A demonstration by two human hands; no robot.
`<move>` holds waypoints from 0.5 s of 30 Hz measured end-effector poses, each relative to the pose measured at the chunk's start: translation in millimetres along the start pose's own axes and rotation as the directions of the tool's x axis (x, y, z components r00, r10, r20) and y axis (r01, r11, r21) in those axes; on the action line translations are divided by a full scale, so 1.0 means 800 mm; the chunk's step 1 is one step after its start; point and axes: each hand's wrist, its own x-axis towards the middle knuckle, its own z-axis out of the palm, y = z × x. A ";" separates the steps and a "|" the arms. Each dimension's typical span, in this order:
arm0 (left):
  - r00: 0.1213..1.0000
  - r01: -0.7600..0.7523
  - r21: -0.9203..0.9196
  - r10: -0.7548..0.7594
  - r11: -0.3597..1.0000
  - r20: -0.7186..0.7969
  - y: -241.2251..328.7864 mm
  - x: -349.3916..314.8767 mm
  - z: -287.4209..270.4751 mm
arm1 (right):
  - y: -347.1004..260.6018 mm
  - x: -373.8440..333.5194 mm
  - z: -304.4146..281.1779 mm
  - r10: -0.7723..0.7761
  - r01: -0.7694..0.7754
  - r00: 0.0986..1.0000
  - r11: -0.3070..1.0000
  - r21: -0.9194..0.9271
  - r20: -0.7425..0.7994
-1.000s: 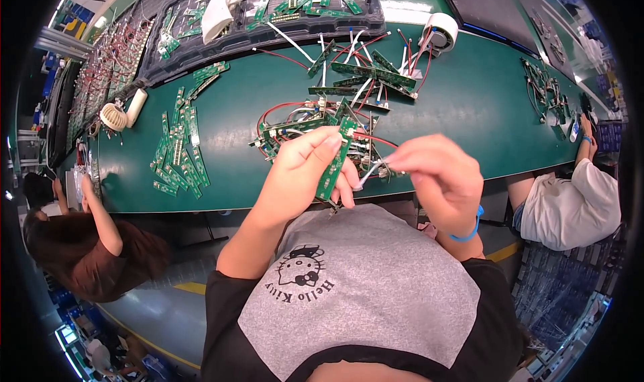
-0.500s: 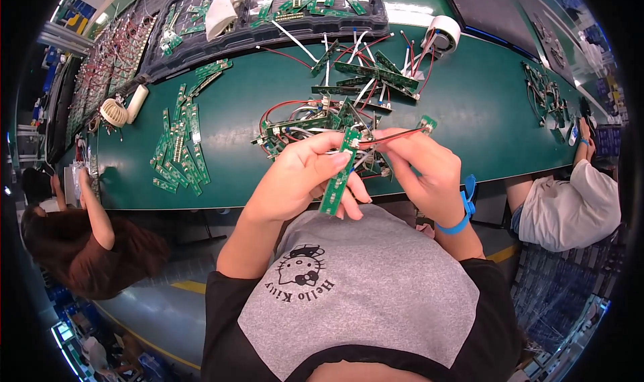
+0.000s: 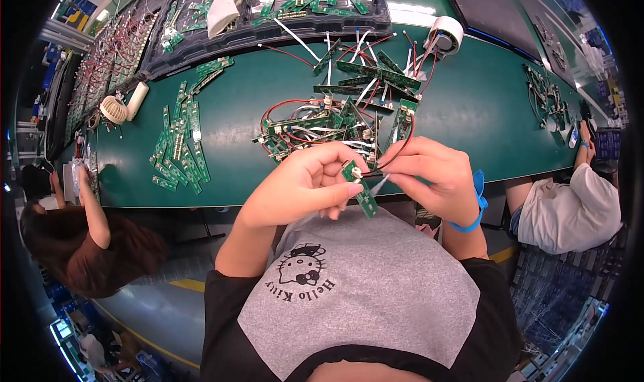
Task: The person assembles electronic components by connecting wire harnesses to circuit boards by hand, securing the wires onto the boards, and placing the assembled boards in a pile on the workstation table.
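My left hand [image 3: 295, 184] pinches a narrow green circuit board [image 3: 366, 199] between thumb and fingers, its white connector facing up. Red and black wires [image 3: 411, 135] run from that connector to my right hand [image 3: 436, 177], whose thumb and fingertips are closed on them. The wires curve up beyond the fingers toward a second green board [image 3: 404, 119], which rests at the right side of the pile. A pale pointed strip shows below my right fingertips; its kind I cannot make out. Just beyond both hands lies a tangled pile of wired circuit boards [image 3: 305, 123].
Loose boards [image 3: 178, 147] lie on the green table [image 3: 235, 133] to the left, near a beige handheld fan [image 3: 114, 110]. A black tray [image 3: 268, 34] with boards and a white glove [image 3: 227, 9] stands behind. A white fan [image 3: 446, 36] sits far right. Co-workers flank both sides.
The held board has turned, its lower end swinging right, and sits slightly lower. My right hand has come down a little, and the second board now shows upright beside the pile.
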 end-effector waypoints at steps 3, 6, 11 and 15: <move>0.999 -0.011 -0.089 0.014 0.996 0.033 -0.011 0.002 0.000 | 0.001 0.000 -0.010 0.025 -0.032 0.997 0.994 0.102 0.069; 0.992 -0.128 -0.117 0.126 0.985 -0.019 -0.020 0.006 0.004 | 0.002 -0.002 -0.010 0.089 -0.105 0.992 0.972 0.210 0.086; 0.966 -0.258 -0.156 0.251 0.954 -0.066 -0.024 0.011 0.004 | -0.002 -0.004 0.001 0.175 -0.161 0.984 0.964 0.211 -0.047; 0.960 -0.279 -0.220 0.279 0.935 -0.030 -0.030 0.012 0.006 | -0.007 -0.001 0.003 0.202 -0.202 0.979 0.958 0.205 0.024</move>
